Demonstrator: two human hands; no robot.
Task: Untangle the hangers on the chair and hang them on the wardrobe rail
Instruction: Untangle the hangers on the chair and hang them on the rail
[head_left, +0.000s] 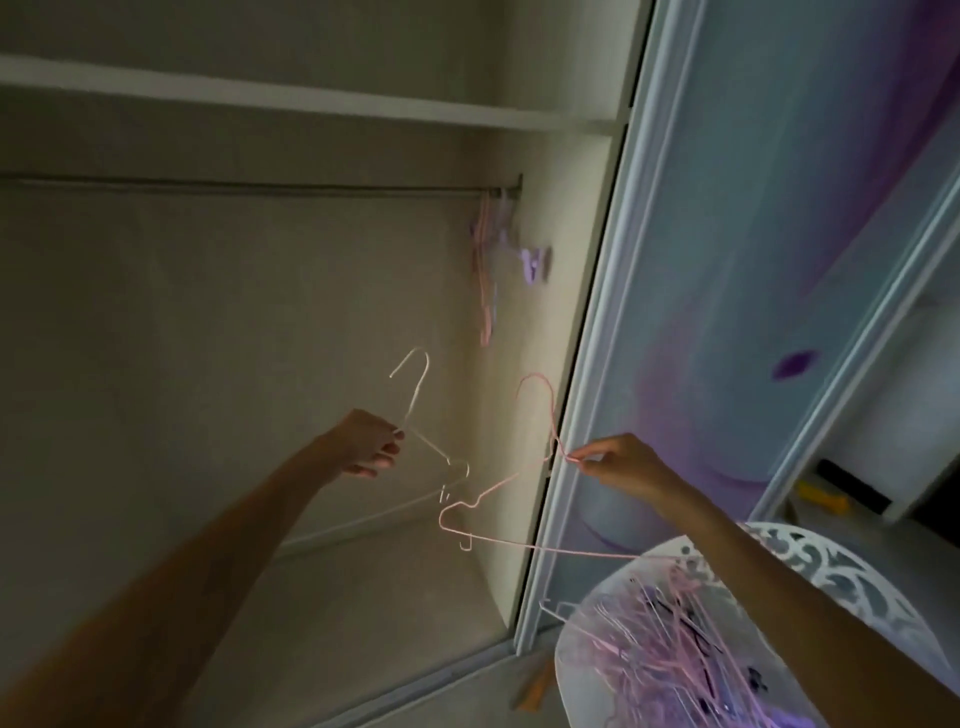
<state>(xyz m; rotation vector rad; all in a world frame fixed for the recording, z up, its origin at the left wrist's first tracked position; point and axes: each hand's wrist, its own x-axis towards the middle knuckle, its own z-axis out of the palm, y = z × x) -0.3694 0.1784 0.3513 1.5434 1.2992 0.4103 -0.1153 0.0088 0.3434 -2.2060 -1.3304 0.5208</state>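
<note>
Hangers up at open wardrobe, one per hand.
Head view: left hand (370, 441) pinching white hanger (415, 395) neck, right hand (618, 462) pinching pink hanger (540, 415) neck; both below rail (260, 183), few hangers (485, 270) already hung at right end. Tangled pile (670, 639) on chair (841, 571). Risk: lower wires close together, could snag and re-tangle when lifted.

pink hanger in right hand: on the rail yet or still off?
Off. The right hand pinches the pink hanger by its neck, well below the rail.
</note>
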